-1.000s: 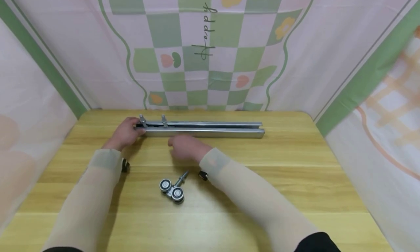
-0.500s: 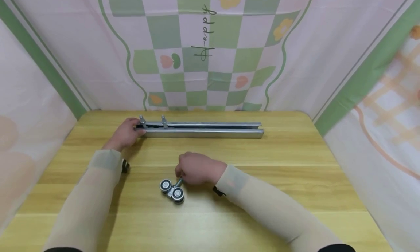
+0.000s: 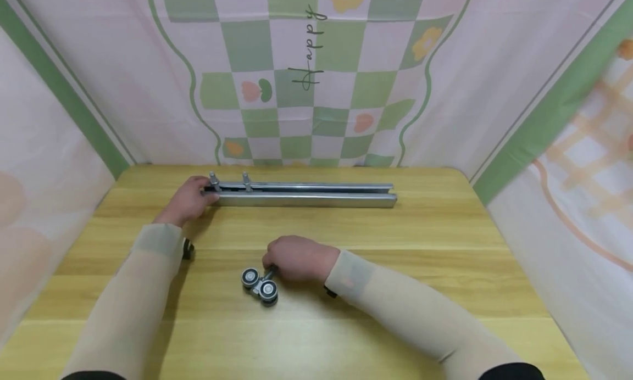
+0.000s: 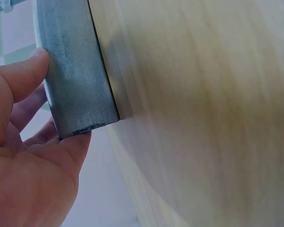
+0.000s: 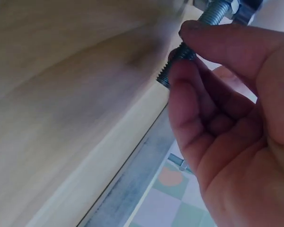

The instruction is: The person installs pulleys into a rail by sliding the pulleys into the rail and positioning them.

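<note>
A metal channel rail (image 3: 306, 200) lies along the back of the table, its slot facing up. Two threaded bolts (image 3: 247, 183) stick up from the slot near its left end. My left hand (image 3: 185, 202) holds that end; in the left wrist view, thumb and fingers wrap the rail's cut edge (image 4: 78, 80). Closer to me, a roller trolley (image 3: 259, 288) with ball-bearing wheels lies at mid-table. My right hand (image 3: 299, 257) pinches its bolt; the right wrist view shows the thread (image 5: 214, 13) between thumb and fingers.
The wooden table (image 3: 395, 242) has rounded back corners. A patterned cloth (image 3: 296, 94) hangs right behind its far edge, and more cloth hangs at both sides. The rail stands between the right hand and the back cloth.
My right hand has come from beside the rail toward me and taken hold of the trolley's bolt. The left hand keeps its place on the rail's end.
</note>
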Motion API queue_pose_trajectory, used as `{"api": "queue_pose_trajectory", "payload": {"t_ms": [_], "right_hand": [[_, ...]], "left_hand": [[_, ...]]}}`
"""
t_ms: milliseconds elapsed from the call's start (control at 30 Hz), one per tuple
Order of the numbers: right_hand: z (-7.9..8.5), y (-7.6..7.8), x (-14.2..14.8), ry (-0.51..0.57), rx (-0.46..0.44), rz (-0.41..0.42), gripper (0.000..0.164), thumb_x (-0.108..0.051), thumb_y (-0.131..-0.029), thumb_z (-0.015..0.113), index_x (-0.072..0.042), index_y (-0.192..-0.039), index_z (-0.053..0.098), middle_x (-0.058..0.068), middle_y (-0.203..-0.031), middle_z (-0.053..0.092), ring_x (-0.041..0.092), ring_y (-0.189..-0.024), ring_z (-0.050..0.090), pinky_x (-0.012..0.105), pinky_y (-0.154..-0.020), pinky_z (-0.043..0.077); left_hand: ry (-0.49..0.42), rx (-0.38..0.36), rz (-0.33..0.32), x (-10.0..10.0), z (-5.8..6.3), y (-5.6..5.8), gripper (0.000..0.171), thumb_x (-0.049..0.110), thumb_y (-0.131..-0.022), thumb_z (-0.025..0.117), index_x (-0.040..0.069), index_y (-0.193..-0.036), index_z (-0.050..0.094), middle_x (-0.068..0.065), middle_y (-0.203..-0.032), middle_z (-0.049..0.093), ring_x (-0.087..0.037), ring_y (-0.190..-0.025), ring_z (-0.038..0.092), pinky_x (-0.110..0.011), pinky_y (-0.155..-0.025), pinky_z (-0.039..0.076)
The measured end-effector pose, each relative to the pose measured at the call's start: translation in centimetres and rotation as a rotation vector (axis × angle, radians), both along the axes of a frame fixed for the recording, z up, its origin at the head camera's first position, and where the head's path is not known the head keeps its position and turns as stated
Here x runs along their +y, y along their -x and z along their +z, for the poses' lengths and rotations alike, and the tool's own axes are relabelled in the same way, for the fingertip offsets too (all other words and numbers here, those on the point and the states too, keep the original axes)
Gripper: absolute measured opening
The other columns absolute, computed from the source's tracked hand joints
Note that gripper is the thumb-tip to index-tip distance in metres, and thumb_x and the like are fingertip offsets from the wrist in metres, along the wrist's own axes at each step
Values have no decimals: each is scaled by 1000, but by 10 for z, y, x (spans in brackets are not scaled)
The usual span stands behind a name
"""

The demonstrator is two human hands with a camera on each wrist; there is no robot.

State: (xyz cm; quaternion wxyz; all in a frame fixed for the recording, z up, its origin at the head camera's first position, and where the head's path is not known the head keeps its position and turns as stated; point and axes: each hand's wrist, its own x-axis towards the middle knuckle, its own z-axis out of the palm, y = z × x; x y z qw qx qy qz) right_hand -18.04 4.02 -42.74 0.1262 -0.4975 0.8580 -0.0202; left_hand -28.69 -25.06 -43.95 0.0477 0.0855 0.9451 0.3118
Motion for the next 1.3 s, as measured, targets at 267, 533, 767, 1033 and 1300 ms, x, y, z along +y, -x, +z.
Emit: {"api": "queue_pose_trajectory", "payload": {"t_ms": [267,533,767,1033,1300], "right_hand": [[-6,1,14,8,-25,28,21,-2,-90,64,-20,-93,74,-10,-82,62,6,-76,57,22,-75,51],[0,-8,39,22,-40,56,21,-1,-87,67,-19,-96,75,-9,-83,62,5,-76,56,20,-73,50],[3,-13,68,23,-95,6,25,2,-83,70,-17,-97,75,-7,-88,61,5,-79,55,20,-74,50],[4,-19,90,177,-113,-153,31,-9,-92,65,-9,-123,68,2,-112,60,10,-93,59,25,-84,53],[2,-17,90,215,-403,-557,16,-20,-96,64,-7,-103,70,-2,-80,68,14,-69,61,33,-67,54]], "left_hand": [[-2,-30,3,1,4,-1,41,18,-101,59,-8,-132,54,-33,-150,30,-51,-137,29,-62,-113,21],[-4,-34,-1,0,5,-1,42,18,-100,60,-8,-133,53,-33,-150,30,-51,-137,28,-62,-113,20],[-11,-29,4,2,3,-2,38,16,-100,60,-8,-129,56,-33,-149,32,-51,-137,29,-61,-113,21],[0,-49,7,1,5,-2,42,18,-102,58,-9,-134,52,-32,-150,29,-51,-138,28,-62,-113,21],[0,-45,4,1,3,-2,45,18,-101,59,-10,-135,51,-33,-151,29,-52,-138,27,-62,-113,20]]}}
